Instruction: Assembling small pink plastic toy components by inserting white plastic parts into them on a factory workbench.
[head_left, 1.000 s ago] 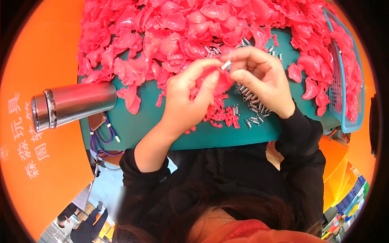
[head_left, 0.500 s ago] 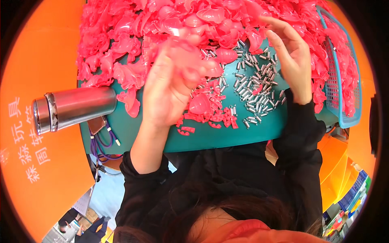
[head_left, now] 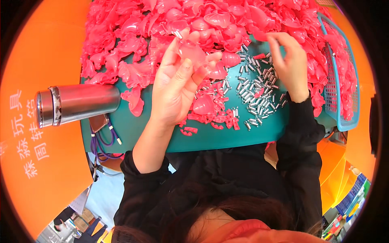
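My left hand [head_left: 172,87] is raised over the table, palm turned up. Its fingers are closed around a glossy pink plastic shell [head_left: 192,53]. A small silver spring-like piece [head_left: 178,35] shows at its fingertips. Toward the right, my right hand [head_left: 293,60] has its fingers loosely curled and apart, with nothing visible in them; the fingertips are at the edge of the heap of pink shells [head_left: 216,19]. Left of that hand's wrist lie many loose silver springs [head_left: 259,91]. Small curved pink pieces [head_left: 221,117] lie in front of my left hand.
A steel flask [head_left: 85,104] lies on its side at the left edge of the green table [head_left: 239,139]. Beside it hangs a purple cord [head_left: 101,141]. On the right, a blue plastic basket [head_left: 333,87] holds more pink shells. Orange surfaces [head_left: 44,73] flank the table.
My left hand has slowed and turned its palm more upward, still with the pink shell. The right hand's fingers have curled in from a wider spread.
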`<state>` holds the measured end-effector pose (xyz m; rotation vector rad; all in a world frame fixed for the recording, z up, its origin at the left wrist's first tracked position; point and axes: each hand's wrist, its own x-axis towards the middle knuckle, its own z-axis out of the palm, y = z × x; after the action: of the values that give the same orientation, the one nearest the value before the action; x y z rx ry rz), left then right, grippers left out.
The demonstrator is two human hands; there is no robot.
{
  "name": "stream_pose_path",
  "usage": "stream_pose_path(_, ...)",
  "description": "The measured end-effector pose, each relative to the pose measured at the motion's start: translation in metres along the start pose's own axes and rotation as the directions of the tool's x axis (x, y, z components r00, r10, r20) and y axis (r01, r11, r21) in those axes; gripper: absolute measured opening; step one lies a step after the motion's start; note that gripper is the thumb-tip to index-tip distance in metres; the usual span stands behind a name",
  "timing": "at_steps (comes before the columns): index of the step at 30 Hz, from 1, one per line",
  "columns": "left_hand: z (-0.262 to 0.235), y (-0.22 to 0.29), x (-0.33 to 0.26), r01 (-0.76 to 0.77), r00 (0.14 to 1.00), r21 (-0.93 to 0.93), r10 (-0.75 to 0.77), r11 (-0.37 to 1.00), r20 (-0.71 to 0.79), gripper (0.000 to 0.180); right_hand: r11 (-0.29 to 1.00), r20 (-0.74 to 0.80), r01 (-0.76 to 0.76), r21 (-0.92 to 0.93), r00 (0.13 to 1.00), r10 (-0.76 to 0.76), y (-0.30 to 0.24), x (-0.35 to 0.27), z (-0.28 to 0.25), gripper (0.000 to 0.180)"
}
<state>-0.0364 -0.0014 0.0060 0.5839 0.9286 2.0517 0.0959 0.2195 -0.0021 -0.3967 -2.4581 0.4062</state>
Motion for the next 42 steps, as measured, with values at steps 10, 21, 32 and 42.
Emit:
stream_pose_path(10, -0.009, 0.004, 0.003, -0.066, 0.993, -0.057, 0.061, 0.996, -0.1, 0.046, 0.939, -0.05, 0.172, -0.299, 0.98, -0.195, -0.024, 0.003, -0.001, 0.016)
stream_pose_path(21, -0.004, 0.005, 0.003, -0.013, 0.999, -0.048, 0.011, 0.999, -0.042, 0.049, 0.974, 0.24, 0.202, -0.1, 0.955, -0.173, -0.053, -0.009, 0.024, 0.029)
stream_pose_path(32, -0.005, -0.001, -0.001, 0.067, 0.997, 0.058, -0.069, 0.996, 0.026, 0.05, 0.978, 0.195, 0.155, 0.141, 0.964, -0.181, -0.039, -0.011, 0.013, 0.029)
stream_pose_path(42, -0.005, -0.005, -0.001, 0.051, 0.999, 0.067, -0.053, 0.996, 0.015, 0.052, 0.96, 0.261, 0.012, 0.281, 0.961, -0.088, -0.035, -0.013, 0.008, 0.039)
